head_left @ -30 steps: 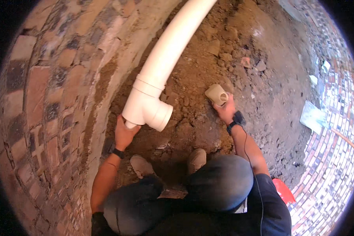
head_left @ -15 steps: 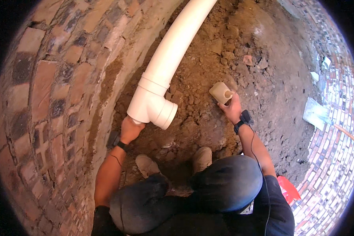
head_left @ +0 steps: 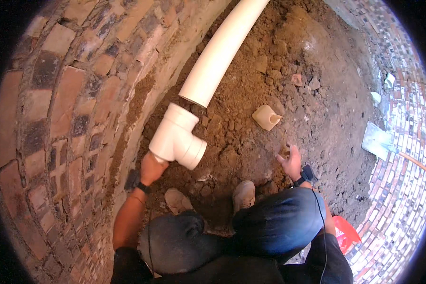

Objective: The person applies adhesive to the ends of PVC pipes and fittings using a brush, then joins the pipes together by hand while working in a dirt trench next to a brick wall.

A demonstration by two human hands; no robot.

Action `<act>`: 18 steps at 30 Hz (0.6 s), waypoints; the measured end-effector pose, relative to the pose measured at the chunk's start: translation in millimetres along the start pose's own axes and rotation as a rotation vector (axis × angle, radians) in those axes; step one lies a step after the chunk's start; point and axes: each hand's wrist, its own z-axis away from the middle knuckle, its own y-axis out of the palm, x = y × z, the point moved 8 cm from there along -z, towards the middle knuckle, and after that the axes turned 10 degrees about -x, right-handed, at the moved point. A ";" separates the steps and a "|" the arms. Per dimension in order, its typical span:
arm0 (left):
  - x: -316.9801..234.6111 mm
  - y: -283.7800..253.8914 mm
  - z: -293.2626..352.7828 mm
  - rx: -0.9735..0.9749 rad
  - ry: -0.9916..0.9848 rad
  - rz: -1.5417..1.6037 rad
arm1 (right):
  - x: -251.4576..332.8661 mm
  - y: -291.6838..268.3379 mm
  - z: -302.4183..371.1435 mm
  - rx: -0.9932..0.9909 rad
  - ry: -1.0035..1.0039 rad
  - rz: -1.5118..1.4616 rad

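Observation:
My left hand grips the lower end of a white plastic pipe tee, its fingers partly hidden at that end. The tee's upper socket sits just below the end of a long white pipe, with a gap between them. The side branch of the tee points right and down. On the right, my right hand hovers over the soil with thumb and fingers apart. A beige cut-open plastic container lies tilted on the dirt beyond it, apart from the fingers.
A brick wall rises close on the left. Lumpy brown soil covers the ground between my shoes and the pipe. At right, a shovel lies at the brick paving's edge, and a red plastic bag is beside my arm.
The tee has come off the pipe end, drawn down and left by my left hand. My right hand has let go of the beige container and moved back toward me.

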 end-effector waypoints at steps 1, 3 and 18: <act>13.5 -1.1 19.9 -0.041 0.114 -0.048 | 3.1 1.2 1.5 0.002 -0.005 -0.007; 1.4 6.2 45.7 0.081 0.021 0.337 | -10.3 1.5 11.2 0.061 0.049 -0.069; -30.2 6.4 78.6 -0.026 0.206 0.438 | 87.0 -114.0 -93.6 0.448 -0.305 0.220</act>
